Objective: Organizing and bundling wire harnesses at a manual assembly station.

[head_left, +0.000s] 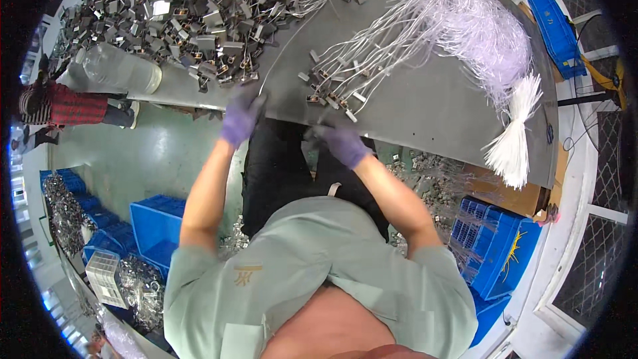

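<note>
My left hand (240,119), in a purple glove with dark fingertips, is closed at the table's front edge, beside a heap of small grey metal-cased parts (199,23). A thin white wire (274,64) runs from its fingers up across the table toward the far wires. My right hand (342,143), gloved the same way, is just in front of the edge, fingers curled together; whatever is between them is too small to make out. Just beyond it lies a cluster of small connector ends (332,96) on white wires, which lead to a large bundle of clear strands (475,26).
The dark grey table (425,106) curves round in front of me. A clear plastic jar (119,70) lies at its left edge. Blue crates (156,226) stand on the floor at left, another blue crate (488,246) at right by a cardboard box (498,189). A person in red plaid (76,105) is at far left.
</note>
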A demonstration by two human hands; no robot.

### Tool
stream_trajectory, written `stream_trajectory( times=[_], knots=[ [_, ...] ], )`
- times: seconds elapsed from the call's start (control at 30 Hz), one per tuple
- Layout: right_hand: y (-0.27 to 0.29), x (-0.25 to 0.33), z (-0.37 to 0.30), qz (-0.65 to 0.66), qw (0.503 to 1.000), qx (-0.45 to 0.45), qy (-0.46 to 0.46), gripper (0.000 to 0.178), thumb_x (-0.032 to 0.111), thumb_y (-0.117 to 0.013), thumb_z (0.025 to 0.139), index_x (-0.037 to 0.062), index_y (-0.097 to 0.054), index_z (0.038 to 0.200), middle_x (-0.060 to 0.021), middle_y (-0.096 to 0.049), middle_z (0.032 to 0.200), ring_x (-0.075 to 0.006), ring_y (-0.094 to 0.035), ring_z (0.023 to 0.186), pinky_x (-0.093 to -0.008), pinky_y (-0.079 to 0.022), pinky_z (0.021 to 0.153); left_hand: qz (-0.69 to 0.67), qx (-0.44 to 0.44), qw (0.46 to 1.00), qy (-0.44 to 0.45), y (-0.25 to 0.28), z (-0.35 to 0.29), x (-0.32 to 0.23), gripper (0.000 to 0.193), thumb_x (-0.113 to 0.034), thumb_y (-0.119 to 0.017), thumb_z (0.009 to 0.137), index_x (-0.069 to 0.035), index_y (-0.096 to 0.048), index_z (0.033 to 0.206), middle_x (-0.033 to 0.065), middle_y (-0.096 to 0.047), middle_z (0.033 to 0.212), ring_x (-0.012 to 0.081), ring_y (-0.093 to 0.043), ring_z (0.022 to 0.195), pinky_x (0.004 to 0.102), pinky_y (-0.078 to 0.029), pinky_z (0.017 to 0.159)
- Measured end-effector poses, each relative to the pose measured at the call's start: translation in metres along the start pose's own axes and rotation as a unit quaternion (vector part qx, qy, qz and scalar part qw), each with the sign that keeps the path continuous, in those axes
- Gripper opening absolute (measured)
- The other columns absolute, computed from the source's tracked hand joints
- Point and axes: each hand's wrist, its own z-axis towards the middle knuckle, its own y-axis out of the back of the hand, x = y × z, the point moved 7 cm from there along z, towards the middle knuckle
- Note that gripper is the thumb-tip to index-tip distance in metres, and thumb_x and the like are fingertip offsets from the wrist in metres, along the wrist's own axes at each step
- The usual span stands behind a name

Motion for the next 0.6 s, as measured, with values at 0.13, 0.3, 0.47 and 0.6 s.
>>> stream_trajectory(
  times=[0.13,0.3,0.47,0.6],
  knots=[
    [-0.027,-0.028,0.057,0.049,0.998,-0.025,-0.022,0.025,0.014,-0.057,0.087,-0.0015,-0.056,0.107,-0.0126,-0.064,0.095,-0.0222,-0.065,0.081,-0.0323,-0.054,0.069,-0.211,0.065,0.951,0.216,0.013,-0.133,0.036,0.037,-0.037,-0.056,0.092,-0.001,-0.062,0.091,0.0038,-0.055,0.061,0.0099,-0.05,0.052,0.0249,-0.039,0.048],
    [-0.021,0.011,0.089,-0.358,0.907,-0.128,0.183,0.028,0.014,-0.058,0.087,-0.0009,-0.054,0.111,-0.012,-0.065,0.092,-0.0259,-0.065,0.082,-0.0342,-0.054,0.067,-0.227,0.108,0.942,0.224,0.013,-0.243,0.048,0.045,-0.042,-0.051,0.095,-0.002,-0.059,0.075,0.003,-0.053,0.06,0.0106,-0.048,0.052,0.0275,-0.039,0.05],
    [0.002,0.072,0.089,-0.232,0.922,-0.203,0.235,0.029,0.014,-0.056,0.09,-0.0025,-0.051,0.113,-0.0136,-0.064,0.09,-0.0252,-0.065,0.075,-0.0341,-0.053,0.063,-0.229,0.1,0.919,0.304,0.006,-0.292,0.085,0.053,-0.05,-0.052,0.092,-0.003,-0.056,0.068,0.0015,-0.049,0.054,0.011,-0.047,0.052,0.0292,-0.038,0.05],
    [0.014,0.129,0.066,-0.066,0.929,-0.213,0.294,0.031,0.015,-0.055,0.093,-0.0045,-0.047,0.116,-0.0174,-0.064,0.096,-0.0274,-0.067,0.079,-0.0333,-0.054,0.061,-0.224,0.074,0.917,0.322,0.008,-0.296,0.1,0.054,-0.053,-0.052,0.092,-0.006,-0.053,0.064,0.0,-0.047,0.054,0.0101,-0.045,0.051,0.0289,-0.036,0.049]
  ],
)
